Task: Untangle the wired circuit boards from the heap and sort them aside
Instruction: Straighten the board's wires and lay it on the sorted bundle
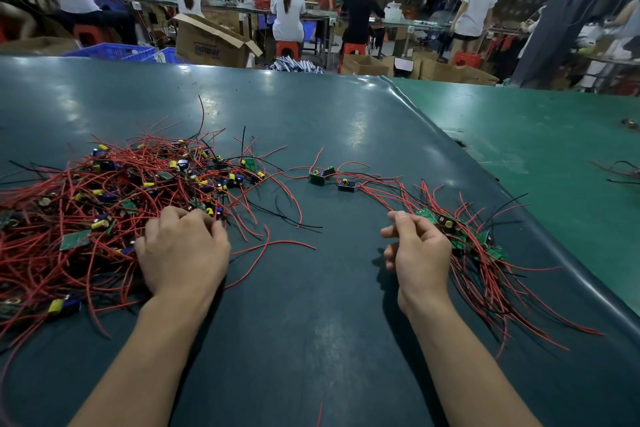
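Note:
A big heap of wired circuit boards covers the left of the dark mat, a tangle of red and black wires with yellow and blue capacitors. My left hand lies on the heap's right edge, its fingers curled down round wires and a board there. A smaller sorted pile of green boards, its red wires trailing toward me, lies at the right. My right hand hovers just left of this pile, its fingers loosely curled with nothing visible in them. Two loose wired boards lie between the piles.
The dark mat ends at a raised right edge, with a green table surface beyond it holding a few stray wires. Behind the table are cardboard boxes, blue crates and seated people at other benches.

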A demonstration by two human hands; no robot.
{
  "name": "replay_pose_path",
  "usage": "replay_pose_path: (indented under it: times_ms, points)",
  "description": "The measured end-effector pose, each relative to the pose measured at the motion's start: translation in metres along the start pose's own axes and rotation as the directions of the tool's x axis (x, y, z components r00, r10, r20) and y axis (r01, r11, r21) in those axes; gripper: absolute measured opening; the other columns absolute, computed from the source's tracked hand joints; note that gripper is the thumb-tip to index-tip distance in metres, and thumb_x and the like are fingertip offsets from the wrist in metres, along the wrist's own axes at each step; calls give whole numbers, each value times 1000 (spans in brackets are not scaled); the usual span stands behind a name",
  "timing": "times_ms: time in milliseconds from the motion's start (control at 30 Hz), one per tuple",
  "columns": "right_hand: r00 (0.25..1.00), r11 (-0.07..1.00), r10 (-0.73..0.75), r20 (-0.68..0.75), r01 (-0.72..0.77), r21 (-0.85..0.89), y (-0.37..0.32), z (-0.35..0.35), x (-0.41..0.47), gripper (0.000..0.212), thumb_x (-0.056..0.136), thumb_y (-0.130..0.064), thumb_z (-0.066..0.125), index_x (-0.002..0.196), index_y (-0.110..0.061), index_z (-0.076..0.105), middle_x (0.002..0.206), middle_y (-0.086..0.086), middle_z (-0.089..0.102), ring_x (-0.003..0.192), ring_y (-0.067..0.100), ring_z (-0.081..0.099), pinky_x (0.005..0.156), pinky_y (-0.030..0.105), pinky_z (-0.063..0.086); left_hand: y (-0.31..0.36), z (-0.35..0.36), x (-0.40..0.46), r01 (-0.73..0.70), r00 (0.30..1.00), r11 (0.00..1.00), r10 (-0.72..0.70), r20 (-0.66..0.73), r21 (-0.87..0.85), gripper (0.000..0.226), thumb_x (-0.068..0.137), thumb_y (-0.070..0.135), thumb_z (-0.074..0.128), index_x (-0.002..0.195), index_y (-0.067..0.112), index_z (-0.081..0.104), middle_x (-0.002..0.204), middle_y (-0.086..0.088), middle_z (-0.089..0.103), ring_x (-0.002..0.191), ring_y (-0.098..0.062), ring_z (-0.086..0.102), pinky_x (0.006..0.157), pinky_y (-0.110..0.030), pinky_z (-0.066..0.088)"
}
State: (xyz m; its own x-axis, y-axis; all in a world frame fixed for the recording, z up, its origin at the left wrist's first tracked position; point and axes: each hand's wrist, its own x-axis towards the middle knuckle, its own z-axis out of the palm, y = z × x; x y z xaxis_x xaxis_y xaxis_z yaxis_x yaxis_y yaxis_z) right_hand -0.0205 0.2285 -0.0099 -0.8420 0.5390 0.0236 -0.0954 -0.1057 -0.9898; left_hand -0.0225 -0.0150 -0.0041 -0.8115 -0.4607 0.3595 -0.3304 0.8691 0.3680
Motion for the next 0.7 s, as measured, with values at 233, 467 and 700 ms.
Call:
replay_pose_path:
  times_ms: [233, 467, 700]
  points:
    - [999, 998, -30, 26, 31, -57, 3, 1, -1, 17, 96, -17, 58, 84, -13, 68, 65, 0, 65, 41, 7, 47, 41, 18, 38, 8, -3, -8, -113, 986, 985, 94, 137, 133, 30, 85, 49, 55, 101, 27, 68, 97, -1, 65, 93, -27, 62, 83, -39, 40]
    - [989, 998, -47, 141, 51, -25, -3, 2, -7, 19, 96, -18, 59, 80, -14, 70, 62, -1, 64, 41, 8, 46, 39, 18, 35, 12, -5, -8, -480, 801, 838, 297, -520, -260, 22, 93, 16, 64, 113, 8, 71, 92, -15, 60, 84, -35, 56, 72, -46, 44]
    - [741, 978, 79, 667, -188, 92, -7, 12, -26, 22, 83, -39, 71, 92, -20, 77, 81, 2, 68, 53, 13, 54, 38, 18, 35, 36, -3, -33, -863, 493, 439, 625, -605, -250, 24, 91, 10, 69, 114, 8, 72, 100, -8, 69, 83, -29, 61, 72, -43, 46]
